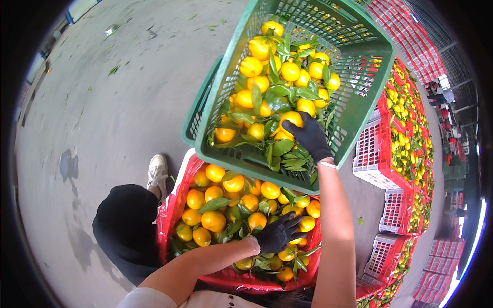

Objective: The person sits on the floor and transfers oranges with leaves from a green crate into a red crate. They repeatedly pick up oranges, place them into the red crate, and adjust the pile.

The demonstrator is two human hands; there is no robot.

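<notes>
My right hand (308,134), in a black glove, is closed around an orange mandarin (292,119) in the green plastic crate (259,168), among more mandarins and green leaves. The green crate is tilted and overlaps the far edge of a crate lined with red plastic film (165,215). That lined crate is full of leafy mandarins (213,221). My left hand (279,233), gloved in black too, rests on the fruit there with its fingers spread. What lies beneath its palm is hidden.
Another green crate (198,104) is partly hidden behind the tilted one. White crates (371,150) with red liners and mandarins line the right side, with stacked crates (408,34) beyond. A person (443,97) is far right. Loose leaves (114,69) lie on the concrete floor (127,104).
</notes>
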